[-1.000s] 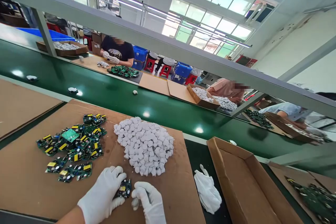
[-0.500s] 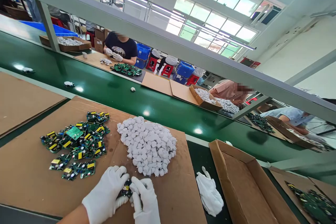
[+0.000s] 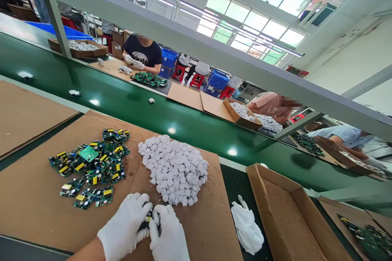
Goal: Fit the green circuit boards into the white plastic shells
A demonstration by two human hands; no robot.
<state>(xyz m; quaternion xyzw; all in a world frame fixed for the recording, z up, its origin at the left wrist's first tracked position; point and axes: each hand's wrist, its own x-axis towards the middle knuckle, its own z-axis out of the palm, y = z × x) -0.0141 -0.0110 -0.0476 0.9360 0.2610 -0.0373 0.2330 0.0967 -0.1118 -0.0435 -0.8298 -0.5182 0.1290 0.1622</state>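
Nearest the wearer, the gloved left hand (image 3: 126, 221) has its fingers closed on a small circuit board (image 3: 148, 217), thumb on the near side and the other fingers on the far side, a hold that probably keeps so light a part steady. The gloved right hand (image 3: 169, 233) meets it from the other side, fingers bent in against the board; whether they pinch its edge or some small piece I cannot tell, because the gloves hide most of it. Both hands work low over a cardboard sheet (image 3: 211, 216), which likely shields the parts and the dark worktop (image 3: 229, 177) from each other. Just beyond the hands lie two heaps, kept apart seemingly so that neither kind mixes: circuit boards (image 3: 102, 161) on the left and white pieces (image 3: 176, 171) on the right, both within easy reach. Off the sheet to the right, a crumpled white cloth item (image 3: 247, 226) sits beside a shallow cardboard box (image 3: 266, 208), out of the hands' way. Past the sheet runs a green belt (image 3: 190, 120) with a few small white-topped items (image 3: 151, 100) spaced well apart along it. Across it, a co-worker in a dark shirt (image 3: 147, 54) sits behind another heap of boards (image 3: 150, 79), also laid close at hand.
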